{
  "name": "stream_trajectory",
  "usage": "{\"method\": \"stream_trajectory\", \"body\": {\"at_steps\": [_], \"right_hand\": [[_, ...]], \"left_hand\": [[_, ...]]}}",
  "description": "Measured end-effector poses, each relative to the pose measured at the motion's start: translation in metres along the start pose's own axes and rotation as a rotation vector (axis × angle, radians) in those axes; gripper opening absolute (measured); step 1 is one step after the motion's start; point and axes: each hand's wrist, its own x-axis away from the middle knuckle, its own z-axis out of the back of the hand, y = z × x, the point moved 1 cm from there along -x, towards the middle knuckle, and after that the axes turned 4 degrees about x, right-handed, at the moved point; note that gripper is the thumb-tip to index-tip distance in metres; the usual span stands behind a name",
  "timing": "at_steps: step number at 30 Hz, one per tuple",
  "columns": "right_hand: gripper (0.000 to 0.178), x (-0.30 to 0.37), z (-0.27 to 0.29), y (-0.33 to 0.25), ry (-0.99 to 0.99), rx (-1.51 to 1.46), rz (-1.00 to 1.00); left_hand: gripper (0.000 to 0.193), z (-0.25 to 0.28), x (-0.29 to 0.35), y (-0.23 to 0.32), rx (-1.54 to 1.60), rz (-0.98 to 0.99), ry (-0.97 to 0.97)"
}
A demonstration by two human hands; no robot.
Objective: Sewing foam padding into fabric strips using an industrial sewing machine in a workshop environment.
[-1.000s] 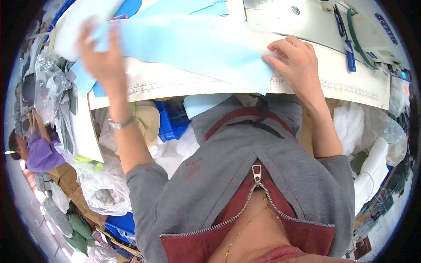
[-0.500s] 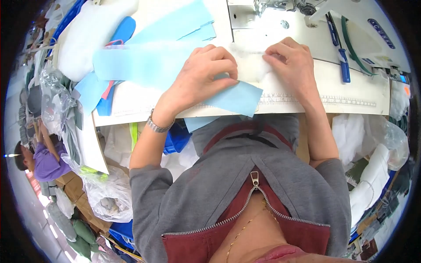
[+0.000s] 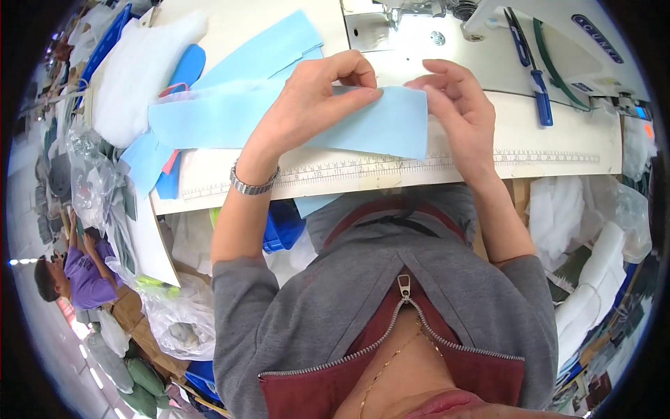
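A long light blue fabric strip [image 3: 391,126] lies across the white table, its right end flat and square. White, see-through material [image 3: 237,89] shows along its far edge. My left hand [image 3: 314,98], with a metal watch on the wrist, pinches the strip's far edge between thumb and fingers. At the strip's right end is my right hand [image 3: 464,115], fingers apart and somewhat blurred. Its thumb and fingertips are close to the far right corner; whether they touch it is unclear. Another light blue piece [image 3: 269,45] lies farther back on the left.
A sewing machine [image 3: 551,35] stands at the back right, with dark-handled snips [image 3: 520,42] and a blue-handled tool [image 3: 543,105] beside it. A printed ruler [image 3: 335,170] runs along the table's near edge. White padding [image 3: 143,70] lies left. A person in purple [image 3: 91,276] is far left.
The blue strip's right end has swung up from near the table's edge and now lies flat. My right hand's fingers have spread from a pinch. The person at left has shifted.
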Motion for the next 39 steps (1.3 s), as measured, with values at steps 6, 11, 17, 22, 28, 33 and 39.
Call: {"method": "stream_trajectory", "body": {"at_steps": [6, 11, 17, 22, 28, 33, 39], "right_hand": [[0.046, 0.013, -0.005, -0.01, 0.036, -0.149, -0.038], [0.048, 0.021, -0.008, -0.01, -0.023, 0.076, 0.132], [0.047, 0.029, -0.016, -0.017, 0.028, 0.043, 0.164], [0.032, 0.035, -0.01, -0.018, -0.131, 0.129, -0.031], [0.018, 0.04, -0.012, -0.015, -0.164, 0.013, -0.142], [0.017, 0.043, -0.012, -0.019, -0.175, -0.005, -0.141], [0.036, 0.033, -0.004, -0.022, 0.066, 0.282, 0.313]], "left_hand": [[0.014, 0.002, 0.015, 0.007, -0.073, -0.039, 0.124], [0.016, -0.005, 0.02, 0.023, -0.05, -0.131, 0.124], [0.011, -0.004, 0.025, 0.029, 0.083, -0.088, 0.059], [0.013, 0.001, 0.033, 0.027, 0.081, -0.132, 0.148], [0.013, 0.001, 0.036, 0.033, 0.125, -0.103, 0.197], [0.015, 0.002, 0.037, 0.033, 0.165, -0.096, 0.233], [0.017, 0.012, 0.036, 0.034, 0.353, -0.054, 0.212]]}}
